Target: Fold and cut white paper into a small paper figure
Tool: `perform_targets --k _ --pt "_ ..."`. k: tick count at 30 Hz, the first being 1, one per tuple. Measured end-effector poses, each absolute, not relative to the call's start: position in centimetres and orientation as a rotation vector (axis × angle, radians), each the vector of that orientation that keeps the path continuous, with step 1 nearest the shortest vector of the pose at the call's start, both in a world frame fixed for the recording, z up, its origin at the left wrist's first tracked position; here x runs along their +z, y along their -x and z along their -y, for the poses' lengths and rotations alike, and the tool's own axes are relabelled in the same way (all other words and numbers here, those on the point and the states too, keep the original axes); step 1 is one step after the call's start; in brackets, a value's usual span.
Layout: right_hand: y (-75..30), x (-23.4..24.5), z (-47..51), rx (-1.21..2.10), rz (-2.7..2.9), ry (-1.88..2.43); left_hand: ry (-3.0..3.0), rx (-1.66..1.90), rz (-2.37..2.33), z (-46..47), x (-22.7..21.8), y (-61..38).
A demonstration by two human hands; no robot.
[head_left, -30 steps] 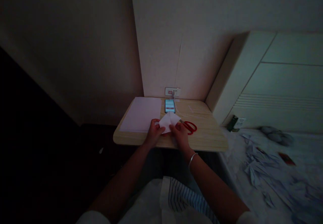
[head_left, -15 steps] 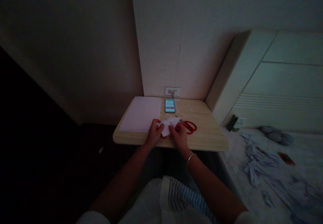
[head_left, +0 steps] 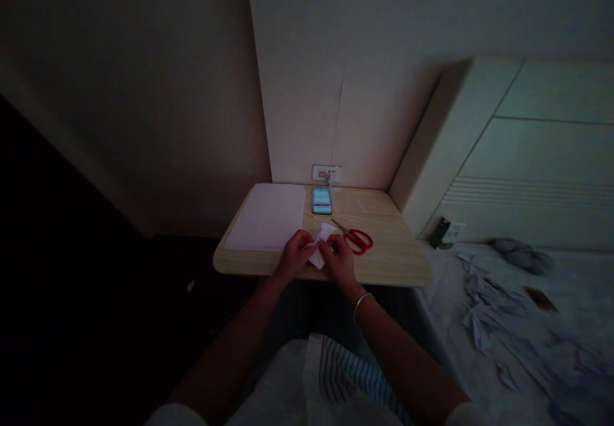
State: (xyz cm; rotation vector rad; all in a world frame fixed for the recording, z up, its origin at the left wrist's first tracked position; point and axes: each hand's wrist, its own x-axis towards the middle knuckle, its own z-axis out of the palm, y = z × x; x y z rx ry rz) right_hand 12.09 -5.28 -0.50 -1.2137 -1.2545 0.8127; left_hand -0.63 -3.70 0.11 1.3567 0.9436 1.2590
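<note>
- The left hand [head_left: 293, 256] and the right hand [head_left: 339, 261] both grip, thumb against fingers, a small, creased piece of white paper [head_left: 327, 231]; a slim silver metal bangle [head_left: 362, 306] circles the right wrist.
- That paper sits between the fingertips over the near part of the table; its exact folds are too small to tell.
- Working it well would likely mean light, even pinches near each crease, points pulled evenly, and edges pressed sharp against the hard top.
- The table [head_left: 398, 253], pale wood-grained with rounded corners, gives a flat surface for pressing.
- Just right of the hands lie scissors [head_left: 350, 230] with red looped handles and metal blades, close enough to nudge.
- Flat white paper sheets [head_left: 268, 215] cover the table's left side.
- Behind the paper lies a dark-edged rectangular phone [head_left: 322, 200], screen lit.
- To the right, a white-sheeted bed [head_left: 444, 291] bears scattered, creased pale pieces [head_left: 480, 327].
- Beyond, a white wall socket [head_left: 327, 173] is set in the plain pale wall [head_left: 307, 93]; the room is dim, making fine creases hard to judge.
</note>
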Motion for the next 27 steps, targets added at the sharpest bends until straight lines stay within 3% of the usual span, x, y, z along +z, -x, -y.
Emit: perform_targets --k 19,27 --pt "-12.2 0.3 5.8 0.900 1.191 1.120 -1.226 1.228 -0.868 3.5 0.0 0.9" --pt "-12.4 0.2 5.9 0.772 1.200 1.094 -1.138 1.344 -0.940 2.8 -0.7 0.8"
